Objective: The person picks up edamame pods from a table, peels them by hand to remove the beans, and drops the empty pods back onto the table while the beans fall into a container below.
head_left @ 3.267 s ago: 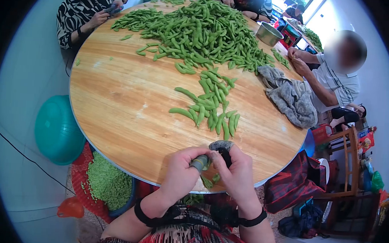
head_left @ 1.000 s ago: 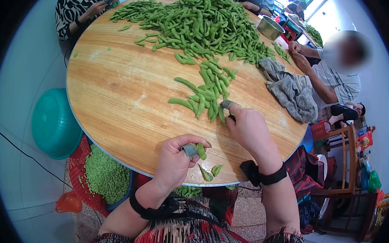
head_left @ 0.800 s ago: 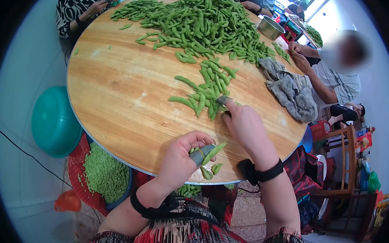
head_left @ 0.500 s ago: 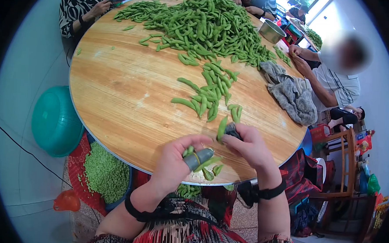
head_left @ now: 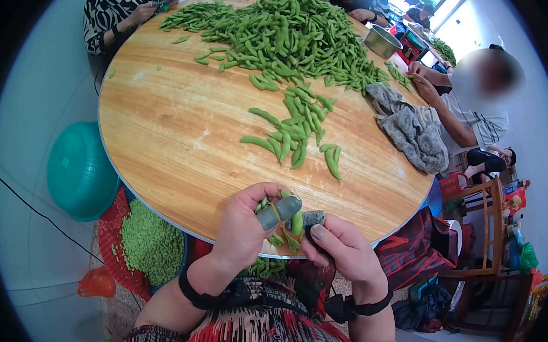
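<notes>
Near the front edge of the round wooden table (head_left: 164, 146), my left hand (head_left: 240, 225) is closed on green bean pods, with a grey cover and a yellow band on one finger. My right hand (head_left: 344, 246), its fingertips also in dark covers, pinches a green pod (head_left: 297, 223) between the two hands. Loose pods or husks (head_left: 292, 242) lie just below the fingers. Beyond the hands, a few pods (head_left: 332, 161) lie apart from a trail of pods (head_left: 295, 129) that leads to a large pile (head_left: 287, 38).
A grey cloth (head_left: 412, 138) and a metal bowl (head_left: 383, 42) are at the right. Shelled beans (head_left: 150, 242) fill a container at lower left, below a teal basin (head_left: 80, 170). A person (head_left: 469, 113) sits at the right; others sit at the far side.
My right hand has moved down and left, bringing a pod to my left hand. My left hand has closed its fingers around pods.
</notes>
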`<state>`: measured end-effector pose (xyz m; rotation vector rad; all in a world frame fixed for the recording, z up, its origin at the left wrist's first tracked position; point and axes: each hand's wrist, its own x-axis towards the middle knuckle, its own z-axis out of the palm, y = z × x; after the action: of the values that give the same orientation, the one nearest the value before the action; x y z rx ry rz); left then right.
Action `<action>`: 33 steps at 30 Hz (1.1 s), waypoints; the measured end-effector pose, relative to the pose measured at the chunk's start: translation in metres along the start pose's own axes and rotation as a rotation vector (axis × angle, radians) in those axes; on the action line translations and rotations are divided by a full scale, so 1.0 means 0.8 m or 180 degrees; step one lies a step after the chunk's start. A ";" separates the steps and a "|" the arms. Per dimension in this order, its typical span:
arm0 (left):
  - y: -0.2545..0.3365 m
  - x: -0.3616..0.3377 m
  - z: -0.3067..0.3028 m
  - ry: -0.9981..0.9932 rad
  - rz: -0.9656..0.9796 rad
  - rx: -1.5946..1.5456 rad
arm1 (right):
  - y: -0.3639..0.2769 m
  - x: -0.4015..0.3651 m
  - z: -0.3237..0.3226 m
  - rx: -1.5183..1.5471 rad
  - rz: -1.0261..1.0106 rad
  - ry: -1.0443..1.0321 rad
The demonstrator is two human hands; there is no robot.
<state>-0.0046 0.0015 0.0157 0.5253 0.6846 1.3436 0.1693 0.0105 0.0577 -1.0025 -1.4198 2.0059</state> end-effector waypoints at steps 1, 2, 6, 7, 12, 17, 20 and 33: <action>-0.004 0.001 0.000 -0.0002 0.0002 0.0003 | -0.001 0.001 0.000 -0.0089 0.0090 0.0092; -0.009 0.003 -0.001 0.0039 0.0388 0.0565 | -0.001 0.002 0.000 -0.0179 0.0181 0.0182; -0.016 0.002 0.003 0.0017 0.0568 0.0912 | 0.007 0.004 0.002 0.0315 0.0193 0.0150; -0.011 0.003 0.001 0.0018 0.0576 0.0911 | 0.009 0.005 0.003 0.0648 0.0287 0.0129; 0.024 0.011 0.002 -0.0698 -0.0635 -0.0505 | -0.009 0.012 0.009 0.1324 0.0571 -0.0017; 0.020 0.028 0.007 -0.0357 0.0255 0.0933 | 0.000 0.045 0.005 -0.0994 -0.0670 0.0830; 0.014 0.032 0.005 0.0204 0.0859 0.1839 | -0.001 0.061 0.004 -0.1665 -0.0693 0.1106; -0.004 0.043 -0.021 0.0284 0.0227 0.0350 | 0.001 0.084 0.003 -0.1957 -0.0237 0.1244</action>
<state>-0.0118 0.0340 -0.0033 0.5851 0.8232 1.4082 0.1263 0.0580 0.0380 -1.4662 -1.8393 1.2308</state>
